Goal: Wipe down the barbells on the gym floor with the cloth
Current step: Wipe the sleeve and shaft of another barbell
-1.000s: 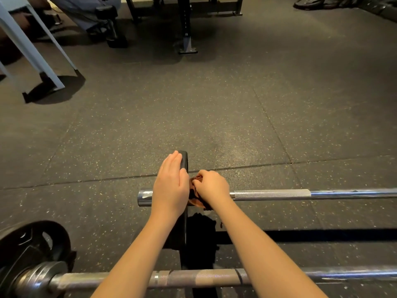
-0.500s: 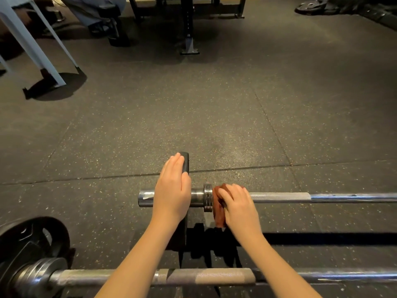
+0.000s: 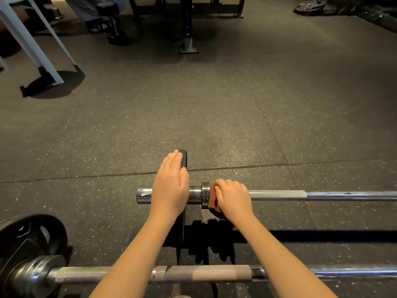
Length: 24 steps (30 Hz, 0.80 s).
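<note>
Chrome steel barbell point(image 3: 279, 195) lay crosswise on the speckled black rubber gym floor point(image 3: 214, 115), its shaft running off the right edge; a thin black weight plate point(image 3: 183, 158) stood on edge on its left sleeve. Left hand point(image 3: 170, 188) lay flat over the sleeve and the plate's rim, fingers straight and pressed together, gripping nothing. Right hand point(image 3: 233, 197) was curled over the shaft just right of the ribbed collar, fingers bunched round a reddish-brown cloth point(image 3: 212, 202); the cloth was pressed against the collar's inner face and hung a little below the bar. Both forearms reached forward over a second, nearer barbell point(image 3: 214, 273) with a dull grey knurled shaft, parallel to the first and well apart from it; a large black plate point(image 3: 32, 233) sat on its left end, behind stacked steel collars. Far left: white metal frame legs point(image 3: 32, 46); top centre: black rack upright with bolted foot point(image 3: 188, 49); top right corner: loose dark plates point(image 3: 309, 6) flat on the floor.
</note>
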Tool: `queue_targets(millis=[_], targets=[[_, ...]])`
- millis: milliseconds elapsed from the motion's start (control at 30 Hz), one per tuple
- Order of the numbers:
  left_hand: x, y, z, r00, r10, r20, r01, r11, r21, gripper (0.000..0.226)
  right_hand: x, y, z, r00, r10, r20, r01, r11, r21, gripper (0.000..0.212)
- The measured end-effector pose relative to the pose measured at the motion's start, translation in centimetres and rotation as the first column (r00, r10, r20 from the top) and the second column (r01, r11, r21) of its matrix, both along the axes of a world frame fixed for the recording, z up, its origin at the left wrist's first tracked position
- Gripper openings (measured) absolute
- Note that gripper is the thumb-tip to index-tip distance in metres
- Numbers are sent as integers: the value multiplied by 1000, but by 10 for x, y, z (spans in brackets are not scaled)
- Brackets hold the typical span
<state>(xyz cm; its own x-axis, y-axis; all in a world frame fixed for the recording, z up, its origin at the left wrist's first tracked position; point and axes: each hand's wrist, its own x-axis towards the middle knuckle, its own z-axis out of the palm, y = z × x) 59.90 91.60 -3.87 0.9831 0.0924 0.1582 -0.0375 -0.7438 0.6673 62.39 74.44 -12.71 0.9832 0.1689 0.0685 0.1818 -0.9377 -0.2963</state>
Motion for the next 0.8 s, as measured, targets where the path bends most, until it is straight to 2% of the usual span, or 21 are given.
queue_targets(millis=[67, 133, 267, 367, 467, 667, 800], targets=[[3, 0, -2, 1000, -3, -3, 3, 1000, 6, 58, -5, 9, 6, 999, -38, -16, 39, 998, 50, 26], [4, 1, -3, 1000, 8, 7, -9, 1000, 23, 60, -19, 8, 4, 1000, 1, 15, -3, 990, 143, 24], [-3, 3, -5, 999, 45, 24, -46, 998, 40, 62, -16, -10, 26, 983, 112, -143, -75, 967, 245, 25], [-6, 5, -3, 999, 26, -43, -24, 999, 44, 54, -14, -13, 55, 967, 66, -247, 33, 926, 375, 23], [-9, 17, 2, 987, -33, -154, 47, 995, 89, 50, -20, -6, 81, 956, 55, -289, 81, 894, 440, 20], [-24, 40, 25, 942, -95, -321, 141, 982, 124, 50, -37, 15, 137, 974, 90, -209, 30, 860, 509, 20], [-31, 51, 26, 953, -115, -281, 117, 993, -10, 48, -34, 33, 154, 983, 121, -139, -32, 853, 520, 16]])
